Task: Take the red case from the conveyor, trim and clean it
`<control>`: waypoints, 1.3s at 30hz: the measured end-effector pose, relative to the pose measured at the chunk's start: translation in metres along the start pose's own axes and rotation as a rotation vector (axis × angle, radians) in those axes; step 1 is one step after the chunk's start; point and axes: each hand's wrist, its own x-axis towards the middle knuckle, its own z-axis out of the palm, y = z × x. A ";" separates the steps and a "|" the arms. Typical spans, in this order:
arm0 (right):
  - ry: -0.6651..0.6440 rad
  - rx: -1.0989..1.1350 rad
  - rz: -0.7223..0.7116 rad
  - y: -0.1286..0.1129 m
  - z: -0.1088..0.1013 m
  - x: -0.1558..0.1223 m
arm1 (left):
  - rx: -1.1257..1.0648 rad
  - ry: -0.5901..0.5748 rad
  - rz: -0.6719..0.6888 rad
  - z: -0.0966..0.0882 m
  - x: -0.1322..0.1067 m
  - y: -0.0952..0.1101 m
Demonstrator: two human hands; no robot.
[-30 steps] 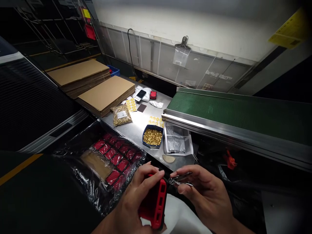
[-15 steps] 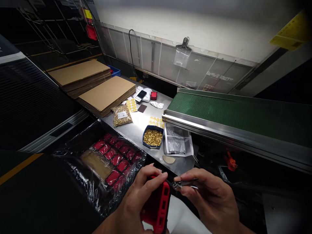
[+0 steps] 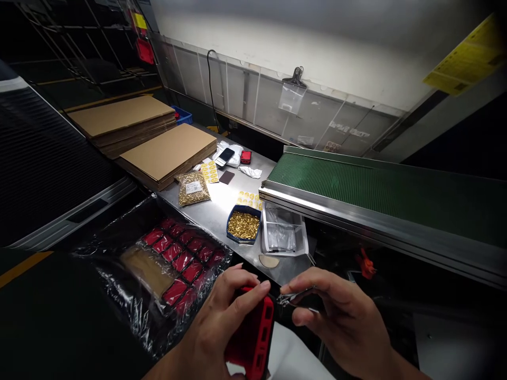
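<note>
My left hand (image 3: pixel 216 322) grips a red and black plastic case (image 3: pixel 263 335) from its left side, thumb and index finger over its top end. A row of rectangular openings runs along the case's right edge. In my right hand (image 3: pixel 344 316) is a small silvery nail clipper (image 3: pixel 291 300), held between thumb and fingers, its jaws just right of the case's top corner. A narrow gap separates the clipper from the case. Part of the clipper is hidden by my fingers.
Beyond my hands, a blue tray (image 3: pixel 243 238) holds small brass-coloured parts beside a white bin (image 3: pixel 304 243). Left is a plastic-lined box (image 3: pixel 158 316) with several red pieces. Cardboard stacks (image 3: pixel 170 153) and a bag of brass parts (image 3: pixel 194 191) lie on the metal table; a green conveyor (image 3: pixel 325 171) runs right.
My right thumb has dropped away from the fingers, widening the grip around the nail clipper. The case stays in my left hand. The view has shifted slightly, moving the background left.
</note>
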 end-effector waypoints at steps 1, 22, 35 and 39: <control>-0.009 -0.007 0.004 0.000 -0.001 0.001 | -0.002 -0.003 0.000 0.000 0.000 0.000; 0.011 -0.182 -0.023 -0.011 -0.006 0.006 | 0.023 0.005 0.016 0.001 0.000 0.003; 0.005 0.026 0.061 -0.006 0.005 -0.002 | -0.061 0.015 -0.016 0.001 -0.004 0.003; -0.012 0.024 0.052 -0.007 0.005 -0.002 | -0.070 0.026 -0.055 0.001 -0.005 0.004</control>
